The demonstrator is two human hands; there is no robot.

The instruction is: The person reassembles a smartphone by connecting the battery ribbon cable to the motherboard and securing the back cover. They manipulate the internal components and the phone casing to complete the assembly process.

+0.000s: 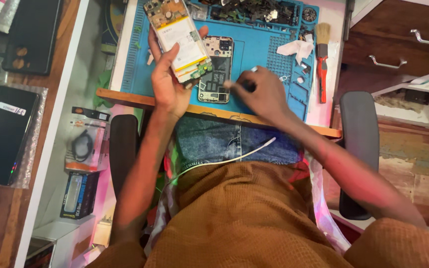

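At 10 o'clock, left hand (167, 82) grips opened phone (179, 42) w/ battery, tilted: it may slip onto blue mat (259, 47). Toward 2 o'clock, right hand (261, 94) pinches small tool (228, 84) at phone frame (216, 69); tip may scratch board.

Blue mat (259, 44); white-yellow battery (178, 37); red-handled brush (322, 62); possibly dark phone frame (217, 69); mustard shirt (254, 218).

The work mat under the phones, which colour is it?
Blue; the work mat shows best in the head view.
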